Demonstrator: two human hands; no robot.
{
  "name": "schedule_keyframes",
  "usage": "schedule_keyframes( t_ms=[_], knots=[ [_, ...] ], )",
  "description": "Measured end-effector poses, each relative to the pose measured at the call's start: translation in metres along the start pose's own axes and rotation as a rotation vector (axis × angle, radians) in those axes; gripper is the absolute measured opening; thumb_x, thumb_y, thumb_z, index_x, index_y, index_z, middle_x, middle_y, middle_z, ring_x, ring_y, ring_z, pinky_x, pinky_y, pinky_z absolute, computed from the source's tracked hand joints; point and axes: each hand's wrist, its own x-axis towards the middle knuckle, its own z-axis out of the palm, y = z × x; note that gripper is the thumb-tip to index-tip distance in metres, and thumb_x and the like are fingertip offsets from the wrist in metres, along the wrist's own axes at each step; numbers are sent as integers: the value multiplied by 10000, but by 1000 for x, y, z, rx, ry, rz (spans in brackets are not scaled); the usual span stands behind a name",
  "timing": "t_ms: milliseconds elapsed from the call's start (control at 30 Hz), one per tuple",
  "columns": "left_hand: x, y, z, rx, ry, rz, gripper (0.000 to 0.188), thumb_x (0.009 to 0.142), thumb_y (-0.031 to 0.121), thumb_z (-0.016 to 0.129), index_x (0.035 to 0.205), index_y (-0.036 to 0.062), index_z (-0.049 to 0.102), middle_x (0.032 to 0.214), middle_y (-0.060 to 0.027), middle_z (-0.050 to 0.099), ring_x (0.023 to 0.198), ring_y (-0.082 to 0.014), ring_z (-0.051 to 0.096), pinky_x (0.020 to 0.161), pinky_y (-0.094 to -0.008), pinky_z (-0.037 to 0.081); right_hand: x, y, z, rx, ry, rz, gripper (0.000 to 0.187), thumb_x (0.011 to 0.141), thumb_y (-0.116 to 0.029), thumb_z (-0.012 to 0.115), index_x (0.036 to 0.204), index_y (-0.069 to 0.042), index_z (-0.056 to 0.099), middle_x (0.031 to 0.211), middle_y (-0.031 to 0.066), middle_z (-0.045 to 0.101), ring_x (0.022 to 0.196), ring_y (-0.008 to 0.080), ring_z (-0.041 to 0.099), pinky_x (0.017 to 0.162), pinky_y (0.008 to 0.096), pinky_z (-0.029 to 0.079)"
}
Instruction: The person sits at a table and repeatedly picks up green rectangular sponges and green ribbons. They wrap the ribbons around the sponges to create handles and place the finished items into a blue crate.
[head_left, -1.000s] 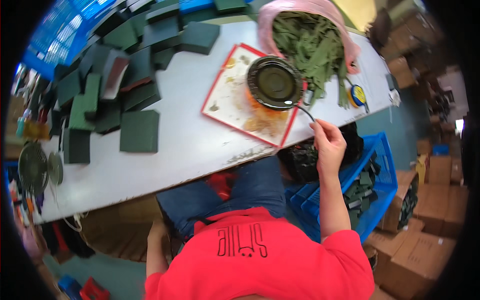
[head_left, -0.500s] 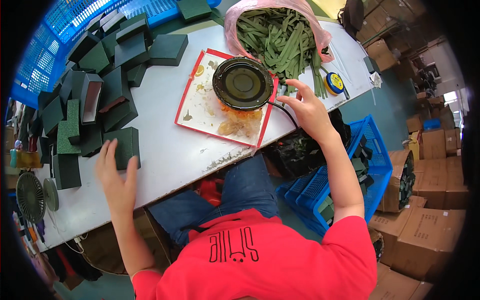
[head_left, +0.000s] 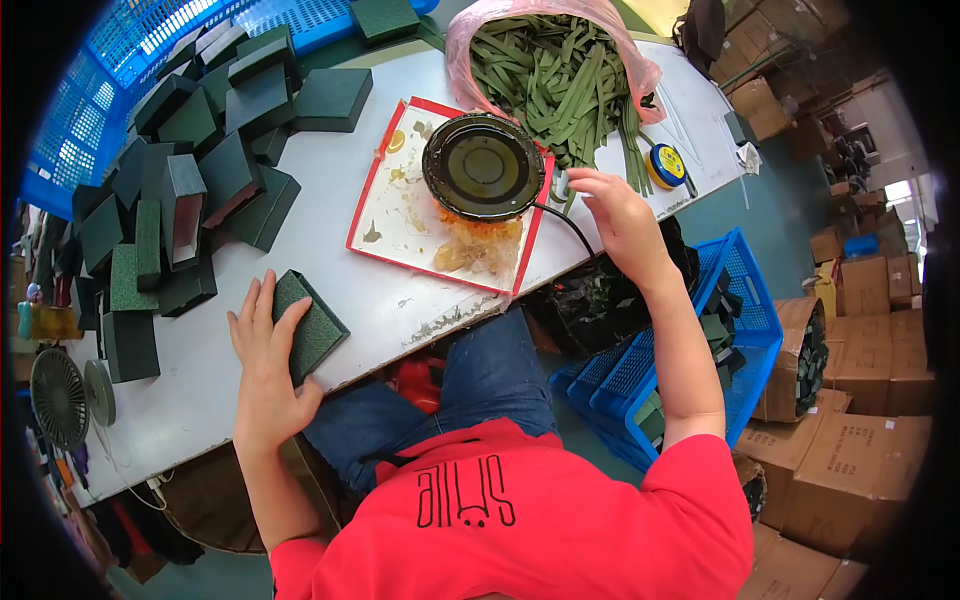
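My left hand [head_left: 266,365] is at the table's near edge, with its fingers and thumb round the side of a small dark green box [head_left: 322,332]. The box stands tilted toward me, apart from the pile of similar green boxes [head_left: 205,130] on the left. My right hand [head_left: 625,225] hovers by the right edge of the table, fingers bent and slightly apart, with nothing visible in it. Just left of it sits a round black dish [head_left: 483,168] with a glossy dark surface and a black cord. Beyond it, green strips [head_left: 560,90] fill a pink plastic bag [head_left: 462,50].
The dish stands on a red-edged white board [head_left: 385,225] smeared with amber residue. A blue-and-yellow round tape measure [head_left: 667,166] lies at the right. Blue crates [head_left: 690,340] stand beside my right arm, cartons [head_left: 850,470] farther right. A small fan [head_left: 60,395] is at far left.
My left hand has moved right and nearer me, bringing a green box away from the pile. Neighbouring boxes have shifted a little. My right hand's fingers have drawn closer together.
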Motion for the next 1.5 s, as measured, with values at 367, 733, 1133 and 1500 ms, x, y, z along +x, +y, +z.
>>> schedule_keyframes(
  t_ms=[367, 733, 1133, 1500],
  knots=[
    [4, 10, 6, 35, 35, -84, 816, 678, 205, 782, 1422, 101, 464, 1520, -173, 409, 1425, -391, 345, 1188, -552, 194, 11, -1, -9, -239, -194, -135, 191, 786, 3, 672, 953, -88, 659, 1410, 77, 525, 973, 262, 600, 855, 373, 530],
    [13, 27, 16, 127, 40, -98, 987, 654, 229, 850, 1519, 82, 397, 1534, -155, 392, 1385, -381, 371, 1135, -504, 292, -14, -60, -7, 743, 78, 300, 181, 979, -7, 562, 1160, -10, 555, 977, 95, 670, 839, 172, 623, 839, 305, 499],
    [13, 24, 21, 110, 53, -135, 1023, 642, 257, 889, 1523, 87, 397, 1465, -162, 428, 1350, -382, 390, 1087, -516, 337, -5, -88, 25, 1379, 47, 851, 192, 1005, -138, 653, 1101, 23, 609, 878, 55, 658, 587, 16, 422, 503, 190, 309],
    [12, 21, 24, 105, 86, -118, 1009, 627, 255, 898, 1503, 88, 426, 1473, -154, 435, 1342, -383, 400, 1084, -512, 342, -7, -90, 35, 1407, 140, 844, 178, 982, -127, 691, 1057, 8, 605, 834, 35, 637, 548, 3, 389, 471, 191, 272]
  ],
)
